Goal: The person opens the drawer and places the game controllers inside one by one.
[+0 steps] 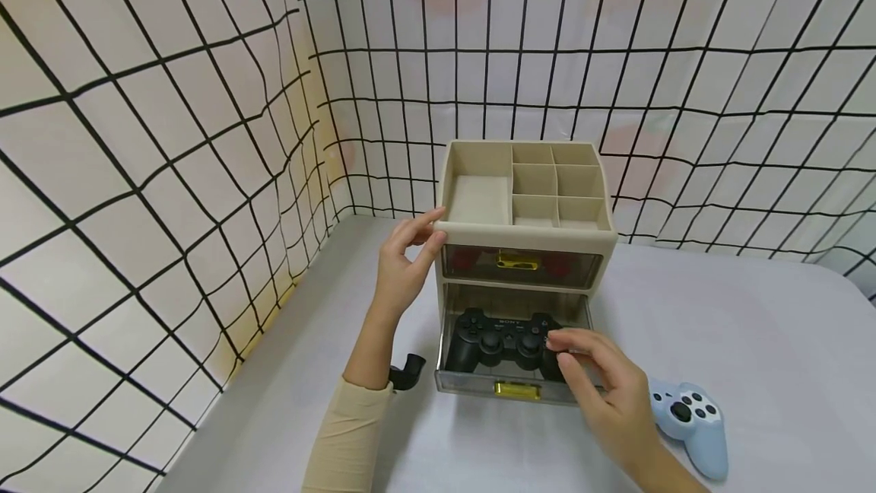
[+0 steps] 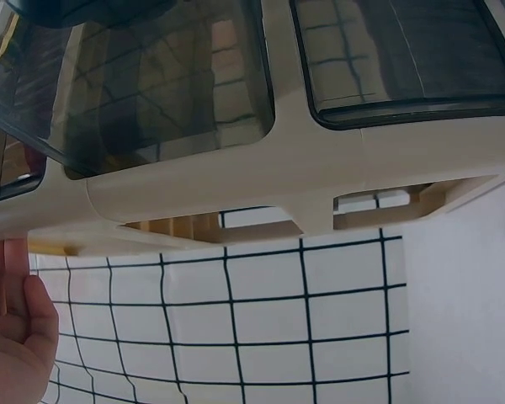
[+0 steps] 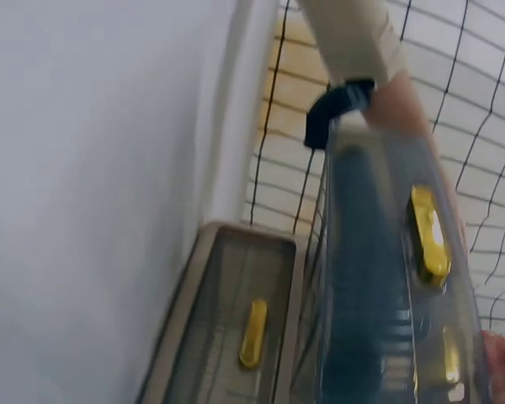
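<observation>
A beige desktop organizer (image 1: 520, 234) with tinted clear drawers stands in front of me. Its pulled-out drawer (image 1: 465, 383) has a gold handle, and a black Sony game controller (image 1: 509, 341) lies inside, face up. My left hand (image 1: 405, 265) rests at the organizer's upper left front corner, thumb on the front and fingers along the edge; its fingers (image 2: 17, 278) also show touching the body in the left wrist view. Over the controller's right grip is my right hand (image 1: 609, 386), fingers slightly bent, thumb and fingertips at its surface without visibly wrapping it.
A light blue game controller (image 1: 694, 424) lies on the white table right of the organizer. The closed upper drawer (image 1: 479, 263) shows dark red shapes inside. Below the open one is a closed lower drawer (image 3: 244, 320). Black grid netting (image 1: 513, 74) covers the back and left walls.
</observation>
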{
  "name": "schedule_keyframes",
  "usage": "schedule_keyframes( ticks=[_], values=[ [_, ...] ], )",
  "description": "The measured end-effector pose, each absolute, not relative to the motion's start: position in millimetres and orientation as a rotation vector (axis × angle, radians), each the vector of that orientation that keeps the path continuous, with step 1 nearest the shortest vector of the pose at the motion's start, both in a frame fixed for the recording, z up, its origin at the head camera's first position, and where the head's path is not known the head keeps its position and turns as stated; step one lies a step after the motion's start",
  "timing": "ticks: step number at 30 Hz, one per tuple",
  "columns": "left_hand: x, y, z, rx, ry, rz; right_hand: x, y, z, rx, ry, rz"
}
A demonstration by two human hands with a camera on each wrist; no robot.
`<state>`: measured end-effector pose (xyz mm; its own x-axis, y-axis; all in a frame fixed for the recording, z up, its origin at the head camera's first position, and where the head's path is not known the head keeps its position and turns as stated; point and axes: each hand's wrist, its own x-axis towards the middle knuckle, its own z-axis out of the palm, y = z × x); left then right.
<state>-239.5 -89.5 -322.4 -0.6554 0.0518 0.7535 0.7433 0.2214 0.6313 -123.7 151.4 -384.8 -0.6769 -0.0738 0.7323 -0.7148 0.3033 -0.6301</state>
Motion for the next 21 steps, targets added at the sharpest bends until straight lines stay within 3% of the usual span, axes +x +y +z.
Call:
schedule_keyframes(
  ticks=[6, 21],
  values=[
    [-239.7, -90.1, -323.5, -0.739, -1.896, -1.469, -100.2, 142.0, -398.8, 0.753, -1.918, 1.548],
    [-239.3, -89.6, -323.2, -0.743, -1.888, -1.459, -84.8, 120.7, -419.9, 0.262, -2.174, 1.787]
  ],
)
